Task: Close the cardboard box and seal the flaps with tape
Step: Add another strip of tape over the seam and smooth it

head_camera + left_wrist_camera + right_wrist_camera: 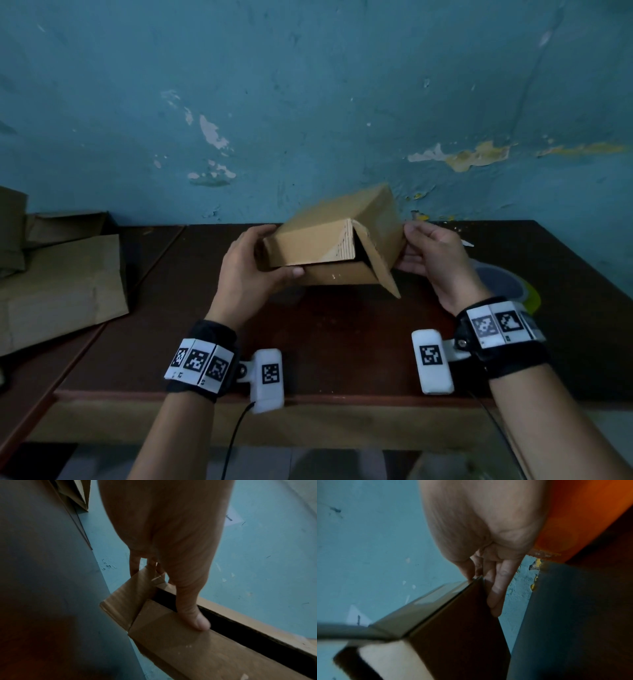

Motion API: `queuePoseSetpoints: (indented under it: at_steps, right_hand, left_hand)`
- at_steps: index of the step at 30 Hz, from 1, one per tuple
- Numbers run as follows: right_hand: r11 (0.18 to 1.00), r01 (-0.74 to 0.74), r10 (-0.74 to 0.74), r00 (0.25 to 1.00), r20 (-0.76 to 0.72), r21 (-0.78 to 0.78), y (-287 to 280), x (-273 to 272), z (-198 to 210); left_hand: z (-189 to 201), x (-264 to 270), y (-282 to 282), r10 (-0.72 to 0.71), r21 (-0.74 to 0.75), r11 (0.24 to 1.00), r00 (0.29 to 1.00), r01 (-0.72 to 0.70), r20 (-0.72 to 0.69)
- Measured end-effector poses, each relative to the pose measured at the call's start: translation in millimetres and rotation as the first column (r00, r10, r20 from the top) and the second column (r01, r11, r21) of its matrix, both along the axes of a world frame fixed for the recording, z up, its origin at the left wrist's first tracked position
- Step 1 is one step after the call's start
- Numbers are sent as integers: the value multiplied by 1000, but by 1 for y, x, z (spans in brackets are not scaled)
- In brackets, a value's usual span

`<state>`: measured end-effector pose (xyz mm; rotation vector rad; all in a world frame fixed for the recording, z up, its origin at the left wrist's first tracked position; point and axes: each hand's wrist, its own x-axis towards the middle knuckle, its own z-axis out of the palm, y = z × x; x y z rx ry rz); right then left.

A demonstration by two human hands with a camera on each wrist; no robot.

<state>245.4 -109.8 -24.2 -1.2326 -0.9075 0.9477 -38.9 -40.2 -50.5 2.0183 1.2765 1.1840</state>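
Note:
A small brown cardboard box (pixel 318 236) is held tilted just above the dark wooden table (pixel 342 342), its open side turned toward me. My left hand (pixel 255 255) grips its left end, thumb pressing on the near flap (pixel 171 649) and fingers behind. My right hand (pixel 409 246) holds the right side, pinching the wall at its edge (pixel 453 635). One flap (pixel 376 267) hangs open at the right, and a dark gap shows between the flaps. A round roll with a yellow-green rim (pixel 510 284), apparently tape, lies on the table partly hidden under my right wrist.
Flattened cardboard sheets (pixel 58 284) lie at the table's left end. A blue wall with peeling paint (pixel 308 102) stands right behind the table. The table's front edge (pixel 308 399) runs just under my wrists.

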Motion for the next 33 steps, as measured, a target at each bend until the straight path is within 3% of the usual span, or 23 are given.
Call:
queuePoseSetpoints:
  at_steps: [9,17,21,25,30,33]
  right_hand:
    - [990,-87,109,968,227,-107,0,-4,-4]
    - [963,-181,238,920,311,-202,3,-5,-9]
    - [947,-182,270,896,353,-263,6,-5,-12]
    - [949,-182,275,879,391,-257,2,-7,-11]
    - [984,-167,180,868,464,-70,-8,-17,-2]
    - [976,-218,205,871,447,-23,-13,-23,6]
  left_hand:
    - [11,1,-10,84,54,994,976,-97,199]
    - [10,5,-9,175,25,980,922,-195,346]
    - [3,6,-4,151,-34,988,886,-152,438]
    - [1,7,-3,146,-33,989,891,-146,429]
    - [9,11,-7,159,-16,987,933,-163,322]
    - [15,12,-10,138,-25,990,959,-136,247]
